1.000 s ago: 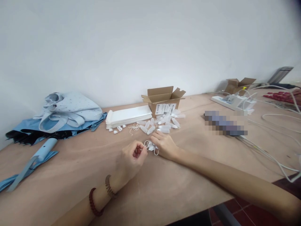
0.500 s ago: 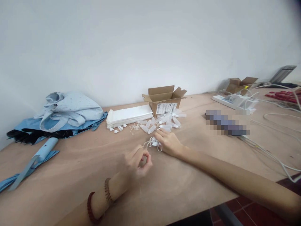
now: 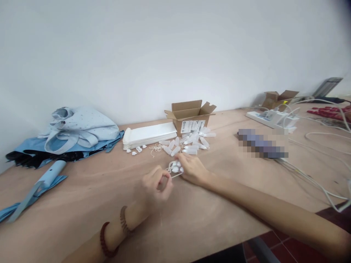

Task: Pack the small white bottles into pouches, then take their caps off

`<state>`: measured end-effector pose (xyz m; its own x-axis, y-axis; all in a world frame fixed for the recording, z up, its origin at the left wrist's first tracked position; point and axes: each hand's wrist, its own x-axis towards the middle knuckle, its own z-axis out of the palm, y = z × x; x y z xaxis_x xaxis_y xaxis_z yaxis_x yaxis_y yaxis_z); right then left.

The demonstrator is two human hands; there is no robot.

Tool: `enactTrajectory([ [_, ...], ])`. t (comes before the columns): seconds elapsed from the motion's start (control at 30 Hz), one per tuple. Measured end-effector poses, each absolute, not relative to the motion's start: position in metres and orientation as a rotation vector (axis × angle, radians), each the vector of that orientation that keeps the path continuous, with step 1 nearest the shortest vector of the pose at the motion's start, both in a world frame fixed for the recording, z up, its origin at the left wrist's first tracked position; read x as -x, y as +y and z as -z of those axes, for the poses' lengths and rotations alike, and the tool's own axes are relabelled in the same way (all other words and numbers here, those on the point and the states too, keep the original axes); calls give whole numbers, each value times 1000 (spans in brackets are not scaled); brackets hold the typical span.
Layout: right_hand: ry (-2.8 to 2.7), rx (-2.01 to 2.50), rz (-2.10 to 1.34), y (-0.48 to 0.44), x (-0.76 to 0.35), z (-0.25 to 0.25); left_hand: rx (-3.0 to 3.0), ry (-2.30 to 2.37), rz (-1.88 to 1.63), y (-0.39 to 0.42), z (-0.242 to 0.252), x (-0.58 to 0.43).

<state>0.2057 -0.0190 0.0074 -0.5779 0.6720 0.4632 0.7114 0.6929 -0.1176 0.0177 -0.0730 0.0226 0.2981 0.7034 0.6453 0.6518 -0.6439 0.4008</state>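
Note:
Near the middle of the table, my left hand (image 3: pixel 157 183) is closed in a pinch, with a white cord (image 3: pixel 177 175) stretched from its fingers toward the other hand. My right hand (image 3: pixel 193 168) has its fingers curled at a cluster of small white plugs (image 3: pixel 175 167) with cord loops. What exactly its fingertips grip is hidden. Just beyond lie several frosted plastic tubes (image 3: pixel 191 149). A tangle of white cord (image 3: pixel 157 147) and a few loose small white pieces (image 3: pixel 134 153) rest to the left of the tubes.
A stack of white flat packets (image 3: pixel 149 133) lies beside an open cardboard box (image 3: pixel 189 117). At left are a pale blue bag (image 3: pixel 82 124) and a blue umbrella (image 3: pixel 53 171). At right lie a pixelated device (image 3: pixel 260 142), a power strip (image 3: pixel 270 118) and cables.
My left hand has drawn slightly left and toward me, and a cord now shows taut between the hands. My right hand shifts a little left; more of the white plugs shows.

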Motion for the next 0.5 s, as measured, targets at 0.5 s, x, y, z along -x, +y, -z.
enactTrajectory([
  [0.5,-2321,1062,-454,-31,-203,-21,-2564,1269,-915,-57,-15,-11],
])
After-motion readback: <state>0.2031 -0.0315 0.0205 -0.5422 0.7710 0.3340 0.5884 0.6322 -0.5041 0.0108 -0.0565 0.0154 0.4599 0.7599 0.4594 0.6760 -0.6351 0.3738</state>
